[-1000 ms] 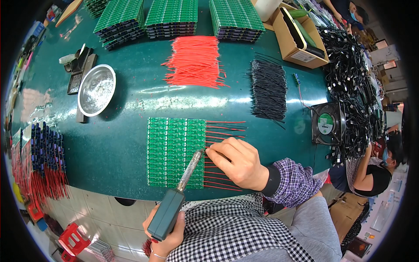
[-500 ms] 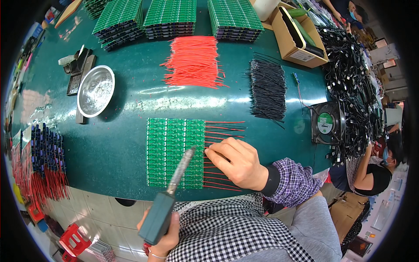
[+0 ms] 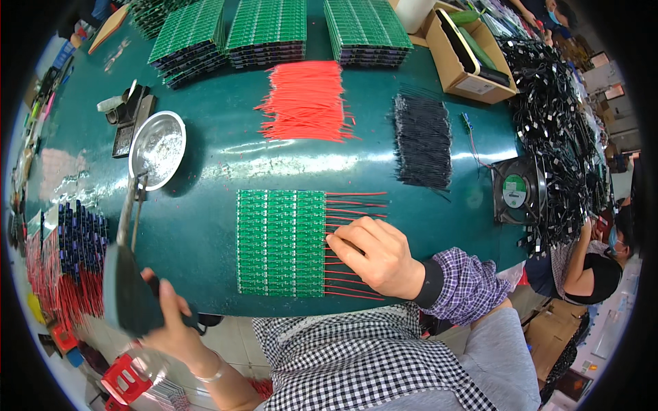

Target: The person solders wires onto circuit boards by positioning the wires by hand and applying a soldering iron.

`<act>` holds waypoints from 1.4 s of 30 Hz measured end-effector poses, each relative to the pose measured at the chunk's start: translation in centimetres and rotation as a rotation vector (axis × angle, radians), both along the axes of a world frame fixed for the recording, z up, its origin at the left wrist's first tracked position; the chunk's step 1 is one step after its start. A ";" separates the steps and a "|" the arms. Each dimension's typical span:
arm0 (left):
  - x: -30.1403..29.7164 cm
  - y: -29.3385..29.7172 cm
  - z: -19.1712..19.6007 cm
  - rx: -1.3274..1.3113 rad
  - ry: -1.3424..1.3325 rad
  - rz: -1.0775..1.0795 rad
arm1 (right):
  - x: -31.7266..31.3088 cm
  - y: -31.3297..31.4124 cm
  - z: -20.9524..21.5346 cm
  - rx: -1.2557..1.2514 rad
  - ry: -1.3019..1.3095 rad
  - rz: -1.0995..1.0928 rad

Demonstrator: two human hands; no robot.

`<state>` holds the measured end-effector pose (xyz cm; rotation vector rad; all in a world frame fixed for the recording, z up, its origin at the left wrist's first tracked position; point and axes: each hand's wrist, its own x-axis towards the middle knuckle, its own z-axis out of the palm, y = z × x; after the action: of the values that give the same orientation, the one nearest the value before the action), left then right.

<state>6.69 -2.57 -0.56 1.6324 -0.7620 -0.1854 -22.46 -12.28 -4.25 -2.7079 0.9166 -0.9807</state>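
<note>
Left of the board panel (image 3: 281,243), the left hand (image 3: 173,329) grips the soldering iron (image 3: 130,294), while at the panel's right edge the right hand (image 3: 375,257), seemingly pinching one of the red wires (image 3: 353,194), should be steady.

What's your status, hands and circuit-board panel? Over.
Left hand gripping soldering iron, tip near bowl. Right hand at right edge of circuit-board panel, partly hiding wires.
</note>
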 end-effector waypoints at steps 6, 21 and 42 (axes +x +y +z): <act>-6.4 6.7 0.2 0.115 0.290 -0.231 | -0.5 0.6 0.3 -0.037 -0.058 0.024; -6.8 10.0 -1.2 0.511 0.026 -0.572 | -0.3 1.1 0.2 0.018 -0.025 0.027; -6.5 10.8 -1.4 0.591 0.008 -0.593 | -0.2 1.1 -0.1 0.018 -0.027 0.021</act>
<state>0.15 8.21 -1.93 1.9002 -1.2528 -0.9094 -22.67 -11.16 -4.36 -2.6766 0.8861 -0.9979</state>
